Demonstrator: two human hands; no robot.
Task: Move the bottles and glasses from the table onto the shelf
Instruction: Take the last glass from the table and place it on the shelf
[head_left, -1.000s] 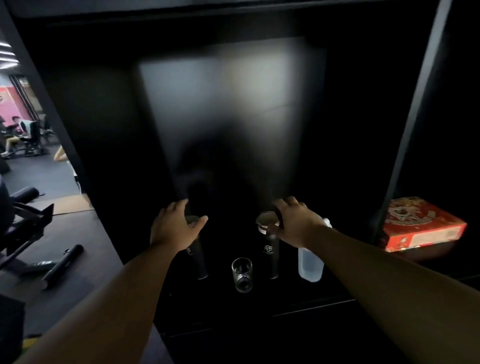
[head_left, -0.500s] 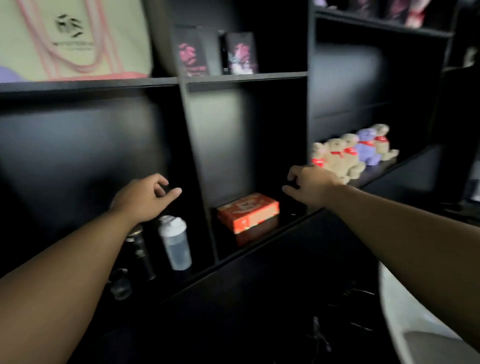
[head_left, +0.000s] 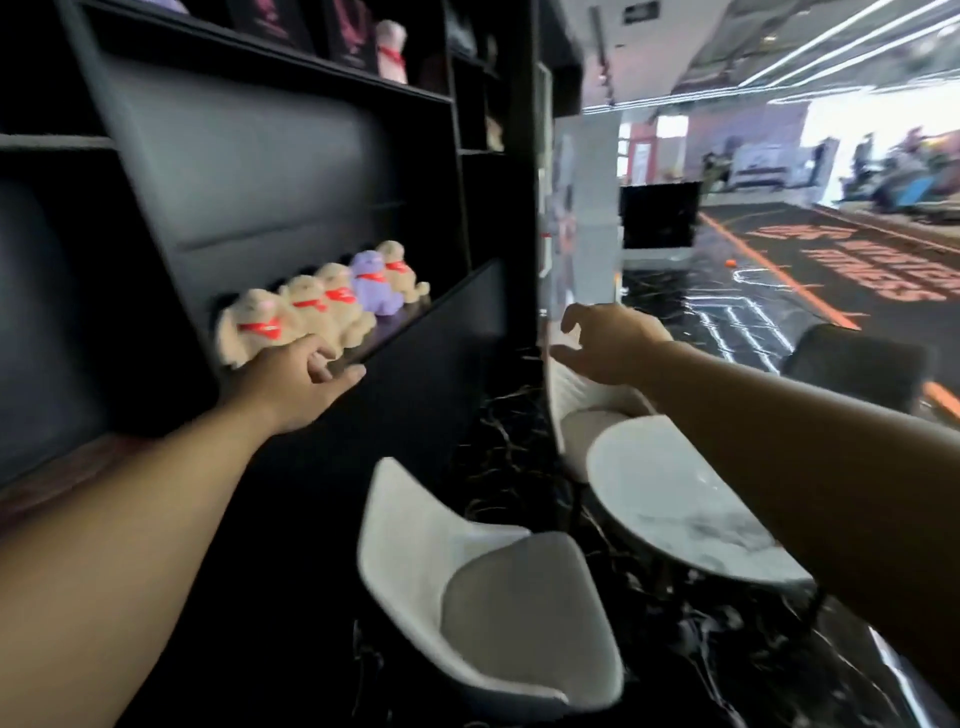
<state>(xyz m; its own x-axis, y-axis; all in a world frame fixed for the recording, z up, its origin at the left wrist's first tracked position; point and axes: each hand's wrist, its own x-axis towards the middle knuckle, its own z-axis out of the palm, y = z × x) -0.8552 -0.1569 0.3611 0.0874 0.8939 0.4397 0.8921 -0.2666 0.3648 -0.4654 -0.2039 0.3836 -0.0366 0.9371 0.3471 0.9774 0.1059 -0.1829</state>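
Both hands are held out in front of me with nothing in them. My left hand hovers by the front edge of the black shelf unit, fingers loosely spread, just below a row of plush bears. My right hand reaches forward above the round white marble table, fingers apart. The table top shows no bottles or glasses. The bottles and glass on the shelf lie outside this view, off to the left.
Several plush bears with red scarves, one of them purple, sit on the shelf. A white chair stands below, a second one beyond the table, a dark chair at right. The black marble floor stretches toward a gym hall.
My view has swung right, from the shelf bay with the bottles and glass to the table and chairs. Both hands let go of the bottles and came along, holding nothing.
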